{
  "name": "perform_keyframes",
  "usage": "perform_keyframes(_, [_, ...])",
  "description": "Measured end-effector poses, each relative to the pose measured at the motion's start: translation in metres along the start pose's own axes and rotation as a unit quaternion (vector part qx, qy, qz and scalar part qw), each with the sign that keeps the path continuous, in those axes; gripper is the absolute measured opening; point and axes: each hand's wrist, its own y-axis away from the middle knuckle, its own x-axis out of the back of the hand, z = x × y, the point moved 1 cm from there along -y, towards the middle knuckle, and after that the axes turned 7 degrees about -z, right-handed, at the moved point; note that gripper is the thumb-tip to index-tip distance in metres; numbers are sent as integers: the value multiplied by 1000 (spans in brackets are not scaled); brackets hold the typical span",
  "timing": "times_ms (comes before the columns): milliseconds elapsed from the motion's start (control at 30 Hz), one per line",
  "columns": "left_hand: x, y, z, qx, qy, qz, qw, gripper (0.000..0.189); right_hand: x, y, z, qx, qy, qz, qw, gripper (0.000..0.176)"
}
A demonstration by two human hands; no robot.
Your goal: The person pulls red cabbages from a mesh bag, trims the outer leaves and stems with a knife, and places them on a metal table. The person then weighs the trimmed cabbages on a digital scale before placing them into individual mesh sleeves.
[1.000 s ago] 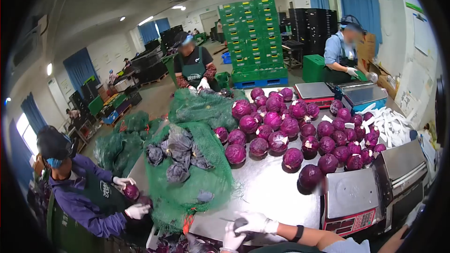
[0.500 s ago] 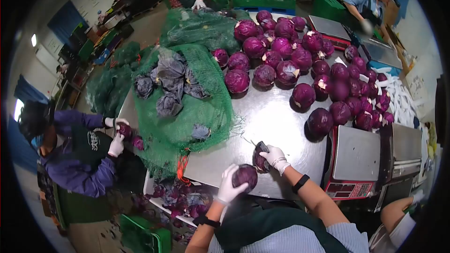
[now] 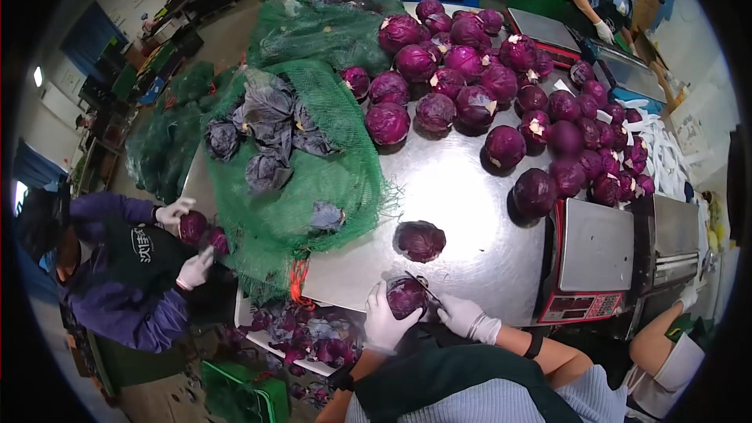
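Note:
My left hand [image 3: 385, 321], in a white glove, grips a red cabbage [image 3: 405, 300] at the table's near edge. In my gloved right hand [image 3: 468, 318] is a knife [image 3: 424, 287], its blade lying across the top of that cabbage. The knife's handle is mostly hidden by my fingers. Just beyond my hands another red cabbage [image 3: 421, 241] rests alone on the metal table [image 3: 470, 266].
Many red cabbages [image 3: 462, 63] crowd the far right of the table. A green mesh bag [image 3: 356, 180] with dark outer leaves lies left. A scale [image 3: 597, 247] stands right; a bin of trimmings [image 3: 313, 337] sits below left. A co-worker [image 3: 133, 258] handles cabbages on the left.
My right hand has moved down from beside the second cabbage, bringing the knife onto the one in my left hand. The second cabbage now lies apart from my hands.

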Motion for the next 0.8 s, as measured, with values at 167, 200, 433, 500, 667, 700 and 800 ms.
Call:
perform_keyframes(167, [-3, -4, 1, -23, -10, 17, 1000, 90, -5, -9, -5, -72, -26, -45, 996, 22])
perform_keyframes(200, [-3, -3, 0, -35, -12, 27, 999, 89, -11, -17, -5, -68, -27, -33, 997, 21])
perform_keyframes(433, [0, -11, -10, 12, 45, 6, 999, 84, -17, -22, 9, -12, -28, -6, 1000, 21])
perform_keyframes(500, [-1, -12, -16, 36, 63, -3, 997, 83, -17, -21, 8, -3, -14, -20, 1000, 21])
perform_keyframes(667, [2, -23, -17, 75, 113, -20, 991, 79, -20, -41, 1, -65, 6, -44, 997, 21])
perform_keyframes(700, [6, -24, -14, 69, 76, -32, 994, 74, -45, -60, 23, -33, 15, -7, 999, 21])
perform_keyframes(800, [5, -25, -33, 100, 230, -30, 968, 68, -36, -66, 10, -34, -5, 13, 999, 21])
